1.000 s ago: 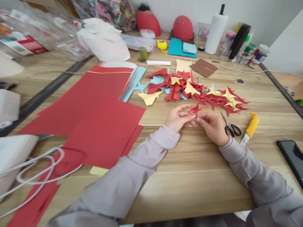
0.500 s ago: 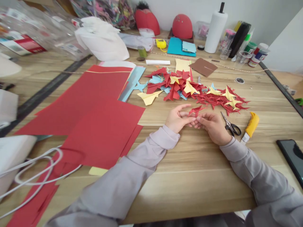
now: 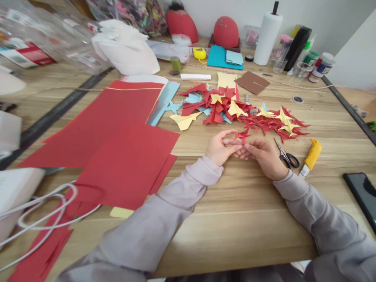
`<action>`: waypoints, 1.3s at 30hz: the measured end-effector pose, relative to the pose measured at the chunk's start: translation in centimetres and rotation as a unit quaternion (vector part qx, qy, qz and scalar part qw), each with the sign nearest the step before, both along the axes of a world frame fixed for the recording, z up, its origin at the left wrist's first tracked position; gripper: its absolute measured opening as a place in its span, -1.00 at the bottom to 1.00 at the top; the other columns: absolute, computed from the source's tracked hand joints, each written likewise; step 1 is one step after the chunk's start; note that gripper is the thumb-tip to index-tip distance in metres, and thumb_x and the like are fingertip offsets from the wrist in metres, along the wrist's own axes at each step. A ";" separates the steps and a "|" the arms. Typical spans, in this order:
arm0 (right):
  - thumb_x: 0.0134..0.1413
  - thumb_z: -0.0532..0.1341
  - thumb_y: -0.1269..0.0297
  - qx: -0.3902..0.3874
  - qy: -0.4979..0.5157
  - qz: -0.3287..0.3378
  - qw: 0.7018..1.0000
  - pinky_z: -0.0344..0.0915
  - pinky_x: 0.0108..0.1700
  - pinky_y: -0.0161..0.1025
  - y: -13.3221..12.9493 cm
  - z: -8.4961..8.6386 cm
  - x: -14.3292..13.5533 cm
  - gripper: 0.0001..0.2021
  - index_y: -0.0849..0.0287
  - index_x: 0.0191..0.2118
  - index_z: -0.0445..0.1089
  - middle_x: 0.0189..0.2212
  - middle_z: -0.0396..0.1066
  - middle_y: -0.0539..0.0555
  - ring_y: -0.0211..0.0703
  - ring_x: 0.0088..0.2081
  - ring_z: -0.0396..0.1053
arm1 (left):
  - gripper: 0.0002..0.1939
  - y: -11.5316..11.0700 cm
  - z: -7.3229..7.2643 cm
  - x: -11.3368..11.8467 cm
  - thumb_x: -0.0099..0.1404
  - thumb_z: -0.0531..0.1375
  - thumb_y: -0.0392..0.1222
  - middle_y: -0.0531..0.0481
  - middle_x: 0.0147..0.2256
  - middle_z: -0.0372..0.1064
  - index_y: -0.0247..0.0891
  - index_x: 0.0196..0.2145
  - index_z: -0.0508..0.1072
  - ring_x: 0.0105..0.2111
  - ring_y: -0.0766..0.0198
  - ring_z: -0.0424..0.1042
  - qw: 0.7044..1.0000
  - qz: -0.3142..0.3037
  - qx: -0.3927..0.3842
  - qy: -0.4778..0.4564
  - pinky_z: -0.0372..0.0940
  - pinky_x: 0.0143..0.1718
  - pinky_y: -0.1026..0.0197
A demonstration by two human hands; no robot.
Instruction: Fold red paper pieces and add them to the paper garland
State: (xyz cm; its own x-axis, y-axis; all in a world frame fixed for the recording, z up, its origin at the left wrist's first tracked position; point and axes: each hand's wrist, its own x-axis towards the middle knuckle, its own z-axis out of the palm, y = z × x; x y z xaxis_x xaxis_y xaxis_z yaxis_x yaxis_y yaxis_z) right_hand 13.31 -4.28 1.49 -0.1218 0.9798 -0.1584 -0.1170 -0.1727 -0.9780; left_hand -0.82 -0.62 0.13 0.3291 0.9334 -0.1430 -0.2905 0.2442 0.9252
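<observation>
A small folded red paper piece (image 3: 243, 135) with pointed tips is held between both hands over the table's middle. My left hand (image 3: 221, 148) pinches its lower part from the left, fingers bent behind it. From the right, the thumb and fingers of my right hand (image 3: 263, 154) close on the same part, and the fingertips of both hands meet. Just beyond lies a heap of folded red, yellow and blue paper shapes (image 3: 217, 103), which spreads right into a second cluster (image 3: 282, 122).
Large red paper sheets (image 3: 129, 164) cover the left side, with a white cable (image 3: 61, 196) over their lower end. Scissors (image 3: 289, 158), a yellow-handled cutter (image 3: 313, 154) and a black phone (image 3: 362, 196) lie to the right. Bottles and jars stand at the back.
The folded red piece has turned slightly between the fingers, and its points now spread more to both sides. Both hands have stayed almost in place.
</observation>
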 end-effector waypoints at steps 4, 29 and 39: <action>-0.16 0.29 0.12 -0.007 -0.015 -0.012 1.000 0.28 -0.46 -0.39 0.0 0.0 0.0 -0.75 0.24 -0.49 0.40 -0.57 0.44 0.02 -0.33 -0.53 0.38 | -0.37 0.0 0.0 0.0 -0.21 0.34 -0.34 0.05 -0.55 0.42 -0.38 -0.13 0.28 -0.64 0.34 0.39 1.000 0.004 -0.002 -0.003 0.32 -0.59 0.27; -0.16 0.27 0.16 -0.013 -0.036 -0.053 0.998 0.27 -0.50 -0.37 -0.1 0.0 -0.2 -0.78 0.24 -0.48 0.36 -0.57 0.43 0.02 -0.31 -0.56 0.38 | -0.42 0.1 0.1 0.1 -0.17 0.30 -0.43 0.04 -0.58 0.42 -0.40 -0.14 0.26 -0.68 0.32 0.37 1.000 0.009 -0.018 0.008 0.32 -0.62 0.25; -0.12 0.24 0.14 0.023 -0.090 -0.031 0.995 0.28 -0.50 -0.36 -0.1 -0.1 -0.3 -0.76 0.24 -0.49 0.33 -0.58 0.41 0.02 -0.31 -0.56 0.37 | -0.46 0.1 0.4 0.2 -0.17 0.29 -0.46 0.04 -0.58 0.42 -0.41 -0.17 0.27 -0.67 0.34 0.37 0.999 0.013 -0.028 0.011 0.30 -0.64 0.30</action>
